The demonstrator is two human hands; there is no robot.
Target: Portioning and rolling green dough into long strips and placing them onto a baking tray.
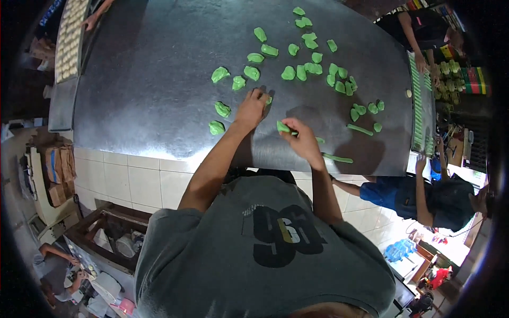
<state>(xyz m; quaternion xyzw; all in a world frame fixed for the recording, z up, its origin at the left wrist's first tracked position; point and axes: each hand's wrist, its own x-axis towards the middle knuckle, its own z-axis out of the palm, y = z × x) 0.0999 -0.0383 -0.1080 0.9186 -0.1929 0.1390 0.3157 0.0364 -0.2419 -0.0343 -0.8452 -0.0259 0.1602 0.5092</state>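
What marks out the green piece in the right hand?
On the dark metal table, find the near edge, where the person's forearms reach in. Follow the right one to the right hand; the green piece sits between its thumb and fingers. Unlike the loose pieces or the one by the left hand, it is gripped in the right.

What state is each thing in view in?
Person's bare left hand: fingers bent, at a small green dough lump
Person's bare right hand: pinching a soft green dough piece
Scattered green dough lumps: irregular, some touching
Thin green dough rolls: lying apart
Dark metal table: partly covered, shiny near its edge
Pale round dough pieces: in rows
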